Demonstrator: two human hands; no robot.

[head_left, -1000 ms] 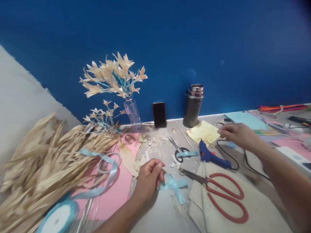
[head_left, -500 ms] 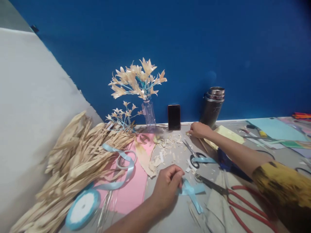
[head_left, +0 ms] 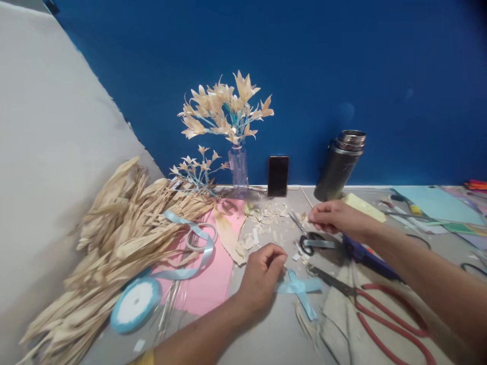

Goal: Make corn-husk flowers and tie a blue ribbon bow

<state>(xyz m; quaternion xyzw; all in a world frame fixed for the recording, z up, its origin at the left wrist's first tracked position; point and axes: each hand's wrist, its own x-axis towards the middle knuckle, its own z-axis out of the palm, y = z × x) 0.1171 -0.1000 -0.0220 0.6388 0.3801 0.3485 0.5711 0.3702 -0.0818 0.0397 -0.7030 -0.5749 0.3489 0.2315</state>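
My left hand (head_left: 263, 276) rests low over the table, fingers curled and thumb against the index finger; anything inside is hidden. Right beside it lie crossed pieces of light blue ribbon (head_left: 299, 287). My right hand (head_left: 330, 217) hovers above the scissors (head_left: 311, 242) with black handles, its fingertips pinched together. Whatever it may pinch is too small to make out. Pale husk scraps (head_left: 266, 215) are scattered to the left of that hand, and a thin stick (head_left: 306, 196) shows just behind it. Large red-handled shears (head_left: 357, 294) lie below my right forearm.
Dried corn husks (head_left: 114, 243) are heaped at left, near a blue ribbon spool (head_left: 136, 304) and pink paper (head_left: 213, 284). Husk flowers (head_left: 224, 109) stand in a clear bottle (head_left: 238, 170). A phone (head_left: 278, 176) and a dark flask (head_left: 340, 165) stand by the blue wall.
My right hand has come back toward me and slightly right, away from the scraps near the wall. My left hand keeps its curled pose by the ribbon. The view has shifted a little.
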